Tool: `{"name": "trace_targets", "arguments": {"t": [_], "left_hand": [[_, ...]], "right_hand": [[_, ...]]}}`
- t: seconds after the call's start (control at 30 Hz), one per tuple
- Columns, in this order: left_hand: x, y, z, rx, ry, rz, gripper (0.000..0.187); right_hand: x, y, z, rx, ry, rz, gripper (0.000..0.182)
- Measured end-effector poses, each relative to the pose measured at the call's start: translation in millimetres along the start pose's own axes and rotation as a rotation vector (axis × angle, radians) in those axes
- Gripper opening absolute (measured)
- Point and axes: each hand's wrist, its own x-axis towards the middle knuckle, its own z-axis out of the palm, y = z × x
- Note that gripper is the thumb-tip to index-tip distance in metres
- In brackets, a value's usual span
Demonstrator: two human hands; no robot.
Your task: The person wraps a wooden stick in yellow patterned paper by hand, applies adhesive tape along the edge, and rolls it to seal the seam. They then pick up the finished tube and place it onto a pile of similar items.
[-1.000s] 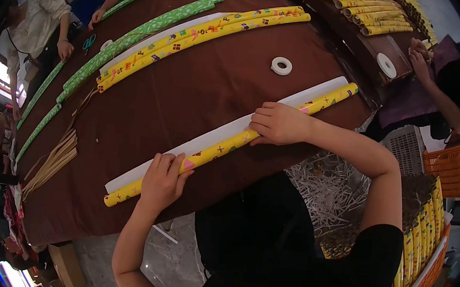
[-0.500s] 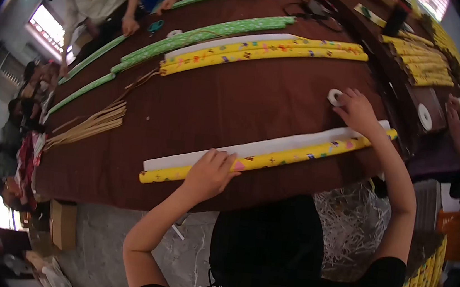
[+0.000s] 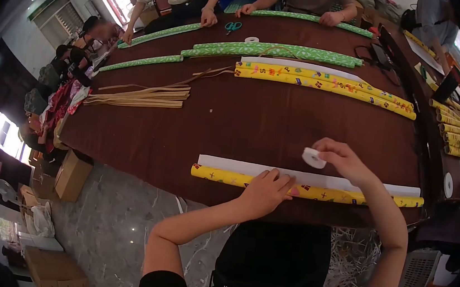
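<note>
A yellow patterned paper roll (image 3: 226,177) with a loose white flap (image 3: 228,164) along its far side lies near the table's front edge. My left hand (image 3: 267,192) rests on the roll's middle, its fingers pressed together over the paper. Above the flap's right half, my right hand (image 3: 340,158) pinches a white tape roll (image 3: 313,158) between thumb and fingers. The tape roll is tilted, showing its flat side.
Beyond lie yellow rolls (image 3: 325,86), green rolls (image 3: 273,51), brown strips (image 3: 145,96), teal scissors (image 3: 232,27) and another tape roll (image 3: 251,40). Two people across the table (image 3: 299,123) handle green rolls. Yellow rolls (image 3: 458,131) are stacked at right.
The view has swung, shifting the scene. My right hand has lifted the tape roll off the tabletop and brought it closer to my left hand, which stays on the yellow roll.
</note>
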Motion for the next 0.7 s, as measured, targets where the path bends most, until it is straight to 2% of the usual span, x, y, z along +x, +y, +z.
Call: {"name": "trace_targets", "arguments": {"t": [0.07,0.13,0.2,0.23,0.33,0.43,0.5,0.7], "left_hand": [[-2,2,4,0.020,0.049,-0.044,0.051],[-5,3,6,0.045,0.069,-0.044,0.051],[-5,4,7,0.063,0.086,-0.048,0.052],[-5,4,7,0.066,0.079,-0.055,0.052],[-7,5,11,0.058,0.091,-0.068,0.053],[-8,3,14,0.050,0.118,-0.068,0.054],[-8,4,14,0.042,0.123,-0.068,0.055],[-10,9,14,0.028,0.087,-0.135,0.057]], "right_hand": [[34,-1,28,0.065,-0.197,0.081,0.023],[67,0,56,0.295,-0.343,0.224,0.025],[94,-8,79,0.303,-0.465,0.242,0.020],[107,-3,89,0.311,-0.529,0.283,0.027],[119,2,101,0.199,-0.608,0.281,0.028],[116,17,93,0.315,-0.647,0.320,0.030],[113,15,92,0.273,-0.646,0.330,0.029],[106,12,100,-0.001,-0.584,0.274,0.035]]}}
